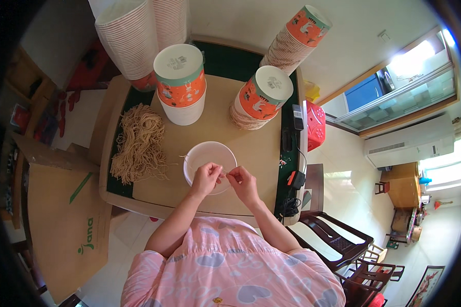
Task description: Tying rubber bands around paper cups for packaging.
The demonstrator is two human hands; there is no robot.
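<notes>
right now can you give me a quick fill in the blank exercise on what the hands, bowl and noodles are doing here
1. Both hands, left hand and right hand, meet over a ____ bowl.
2. The pile of dry noodles lies to the bowl's ____.
3. The cup stacks behind the bowl are printed mostly ____.

Missing words: white; left; orange

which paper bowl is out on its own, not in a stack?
The white paper bowl under both hands, left hand and right hand. It sits alone and open side up; every other bowl is nested upside down in stacks behind it.
</notes>
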